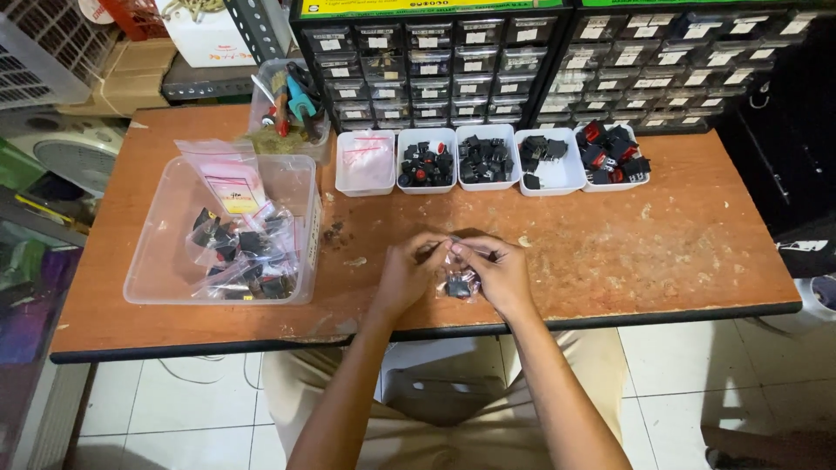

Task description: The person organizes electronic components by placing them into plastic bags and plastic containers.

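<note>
While five white trays [544,178] stand behind, both hands pinch one small bag [459,280].

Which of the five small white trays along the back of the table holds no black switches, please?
The leftmost white tray: only clear plastic bags show inside it.

Both bare forearms reaching forward over the table edge [610,318], left hand [402,277] and right hand [501,274] close together, fingertips pinched, nearly meeting above it
</note>
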